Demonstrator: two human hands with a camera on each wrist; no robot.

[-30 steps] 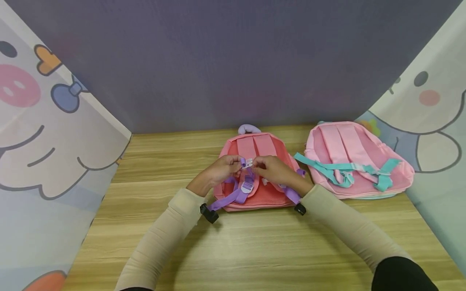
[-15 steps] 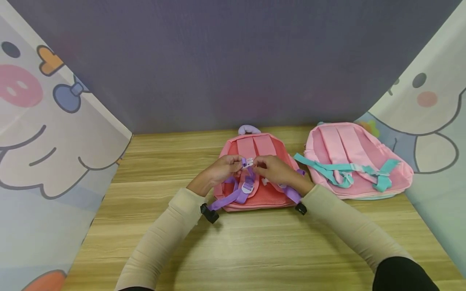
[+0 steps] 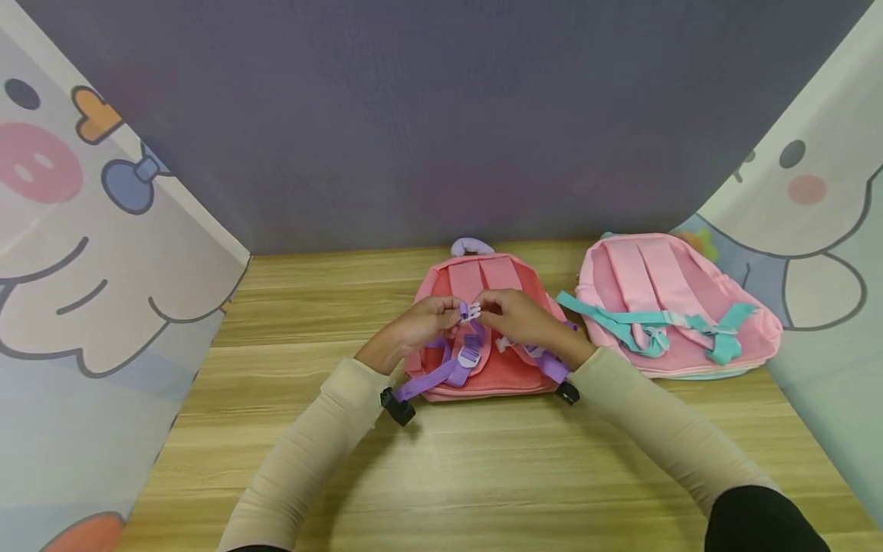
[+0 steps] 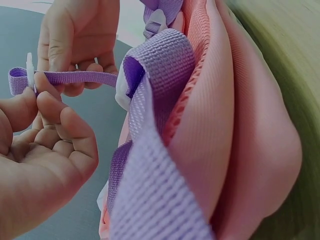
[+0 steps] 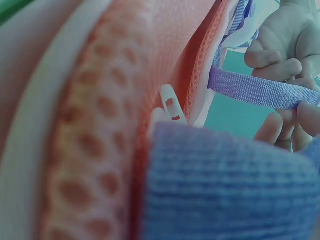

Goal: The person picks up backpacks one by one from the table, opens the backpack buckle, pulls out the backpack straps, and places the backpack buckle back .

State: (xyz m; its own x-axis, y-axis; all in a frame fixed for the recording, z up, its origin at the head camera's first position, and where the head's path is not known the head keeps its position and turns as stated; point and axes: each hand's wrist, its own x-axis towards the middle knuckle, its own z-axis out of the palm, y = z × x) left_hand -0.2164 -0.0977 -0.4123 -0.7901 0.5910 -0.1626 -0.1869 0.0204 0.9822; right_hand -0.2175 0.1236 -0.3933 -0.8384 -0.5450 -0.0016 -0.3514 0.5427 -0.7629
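A coral-pink backpack (image 3: 531, 376) lies straps-up, with purple webbing on it. Above its back panel, my left hand (image 3: 418, 323) pinches a white plastic buckle (image 3: 472, 311) whose prongs point right. Purple webbing (image 4: 82, 77) loops through the buckle and runs to the bag. My right hand (image 3: 520, 320) is at the prong end, its thumb and curled fingers meeting there; the webbing covers part of these fingertips in the left wrist view. A white slotted buckle socket (image 5: 172, 103) rests against the mesh panel. A white strap adjuster (image 3: 468, 356) sits lower on the left strap.
A light pink backpack (image 3: 621, 287) with turquoise straps (image 3: 624, 316) lies to the right, close to the coral one. Both are on a wood-grain table (image 3: 469, 468). A dark grey panel (image 3: 414, 123) stands behind, and printed cartoon panels (image 3: 76, 253) flank the table.
My right hand has shifted slightly, its fingers a little higher and closer over the prongs. The white buckle has tilted slightly in my left hand; both backpacks stay in place.
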